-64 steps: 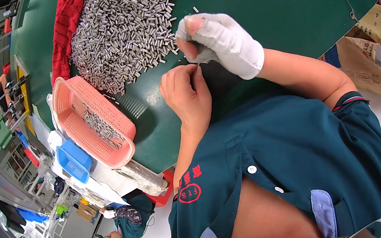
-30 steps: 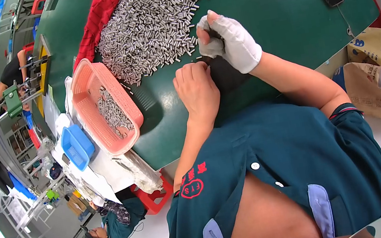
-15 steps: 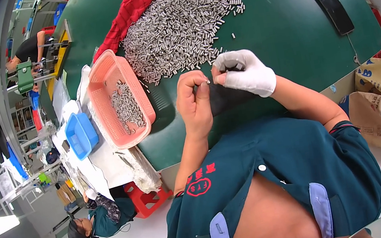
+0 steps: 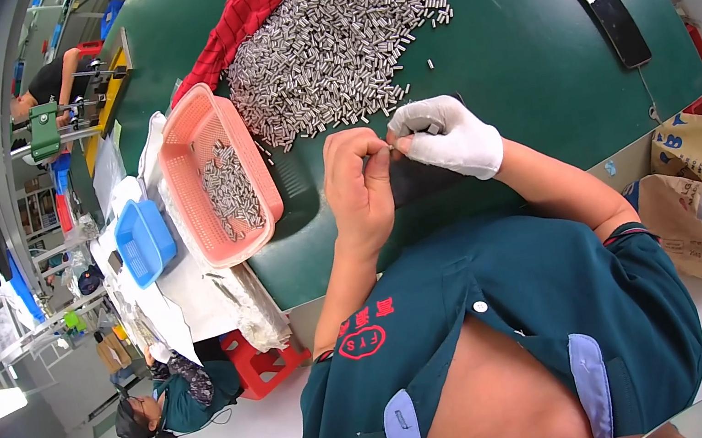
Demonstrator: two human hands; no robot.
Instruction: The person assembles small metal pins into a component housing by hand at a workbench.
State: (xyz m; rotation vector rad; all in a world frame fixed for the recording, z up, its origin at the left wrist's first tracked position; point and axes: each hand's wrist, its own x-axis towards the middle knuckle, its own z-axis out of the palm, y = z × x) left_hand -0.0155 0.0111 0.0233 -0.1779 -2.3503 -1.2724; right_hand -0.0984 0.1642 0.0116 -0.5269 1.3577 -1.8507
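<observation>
Just in front of my chest, over the green table (image 4: 518,52), my two hands meet fingertip to fingertip. My bare left hand (image 4: 357,179) pinches a tiny shiny metal piece (image 4: 389,148), which looks like one of the small metal cylinders; the fingertips mostly cover it. My right hand (image 4: 460,140), in a white glove with bare fingertips, is closed in a pinch against the same piece. Something greyish shows inside its curled fingers, too small to make out. Beyond both hands spreads a large pile of small metal cylinders (image 4: 331,46), partly on a red checked cloth (image 4: 230,21).
Left of my hands, a pink basket (image 4: 177,178) holds more cylinders, beside a blue tray (image 4: 147,244). A phone (image 4: 615,22) with a cable lies at the right. Paper sacks (image 4: 694,217) stand beyond the table's right edge. Two other people are at the left, one near a red stool (image 4: 259,364).
My right hand has shifted slightly left, so its fingertips now touch those of my left hand at the small metal piece. The pile and basket stay as they were.
</observation>
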